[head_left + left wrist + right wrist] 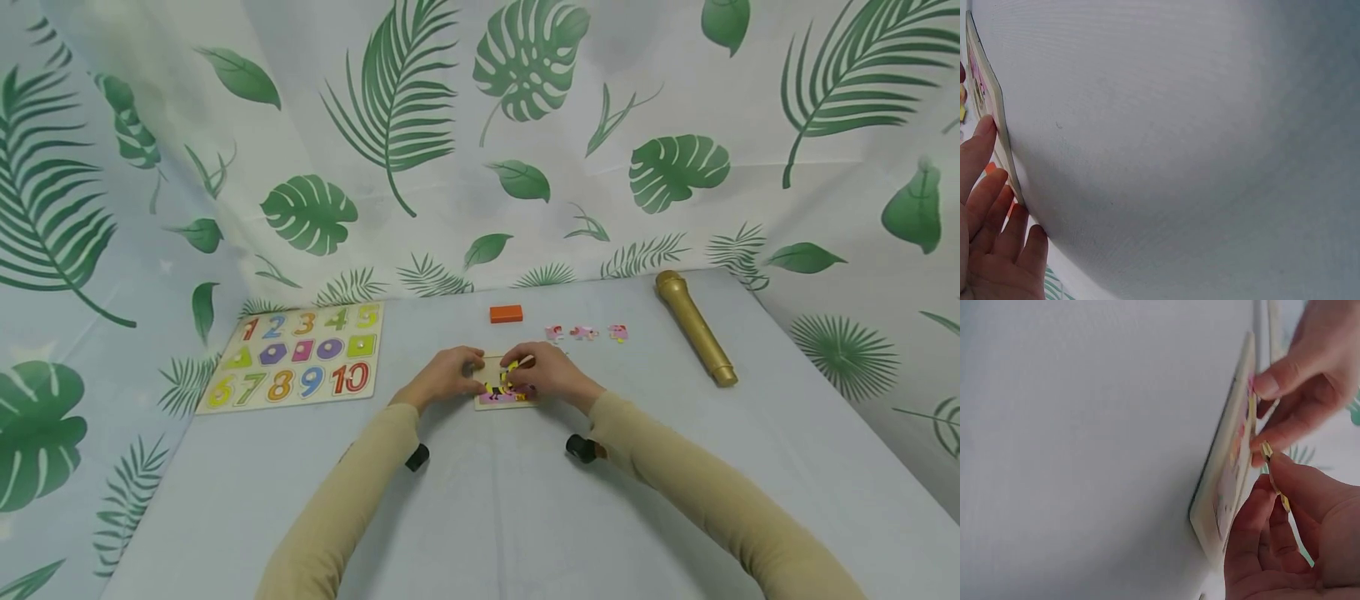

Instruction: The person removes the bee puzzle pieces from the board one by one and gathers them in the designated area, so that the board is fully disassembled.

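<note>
A small wooden jigsaw board (491,365), with pink and yellow picture pieces in its lower part, lies on the table between the two hands. At its left side is my left hand (442,375); the thumb (986,128) rests on the board's edge, and the other fingers extend along the rim, fairly straight. Over the board's right part, my right hand (555,371) pinches a yellow puzzle piece (1276,475) between thumb and fingertips. The piece is tilted on edge, close over the board. Part of the board is hidden under the right hand.
Behind the board lies an orange block (506,314), with pink puzzle pieces (583,333) in a row to its right. A number-and-shape peg board (288,406) is at the left. A gold microphone (693,325) lies at the right. Leaf-print cloth (450,208) hangs behind.
</note>
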`<state>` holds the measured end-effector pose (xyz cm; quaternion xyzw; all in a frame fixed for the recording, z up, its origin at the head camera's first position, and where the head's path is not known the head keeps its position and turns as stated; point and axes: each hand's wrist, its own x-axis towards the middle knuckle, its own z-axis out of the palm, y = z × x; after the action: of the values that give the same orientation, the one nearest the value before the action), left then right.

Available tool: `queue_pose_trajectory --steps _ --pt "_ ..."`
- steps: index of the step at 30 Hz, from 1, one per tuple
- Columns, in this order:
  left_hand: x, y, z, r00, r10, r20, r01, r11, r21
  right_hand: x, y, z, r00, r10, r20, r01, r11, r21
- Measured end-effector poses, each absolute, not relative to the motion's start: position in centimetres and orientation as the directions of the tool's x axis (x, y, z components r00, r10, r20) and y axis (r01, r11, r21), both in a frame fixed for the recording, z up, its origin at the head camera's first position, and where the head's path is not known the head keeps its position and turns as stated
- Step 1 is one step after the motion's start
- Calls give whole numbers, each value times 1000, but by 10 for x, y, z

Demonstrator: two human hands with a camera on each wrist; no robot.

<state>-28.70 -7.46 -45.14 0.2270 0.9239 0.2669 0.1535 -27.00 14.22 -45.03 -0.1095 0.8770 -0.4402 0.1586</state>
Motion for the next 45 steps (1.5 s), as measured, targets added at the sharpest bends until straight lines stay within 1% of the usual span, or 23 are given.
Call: queue_pose_trajectory --steps 4,11,18,22,25,39,45 --pt "-286 -74 -451 -853 493 -173 325 759 564 -272 158 -447 -937 -311 -158 -57 584 -810" --pt "-283 -74 -452 -849 501 -169 322 743 587 -276 198 -448 -961 -223 -162 -7 608 -794" --pt "-283 -73 -448 -855 495 -155 318 735 599 -278 239 -443 -971 -171 -166 26 616 -787" --pt "-282 -72 -447 -852 499 -157 321 737 595 -278 253 -442 -969 -159 -188 47 631 -774" --pt "-282 -73 -447 -852 499 -160 322 739 591 -277 258 -442 -967 -152 -204 60 641 -765" --pt "-286 -76 -451 -848 499 -178 320 751 577 -285 258 -444 -957 -190 -220 36 672 -739" --pt "-285 -75 -451 -849 499 -174 321 749 579 -289 256 -446 -958 -203 -204 9 687 -727"
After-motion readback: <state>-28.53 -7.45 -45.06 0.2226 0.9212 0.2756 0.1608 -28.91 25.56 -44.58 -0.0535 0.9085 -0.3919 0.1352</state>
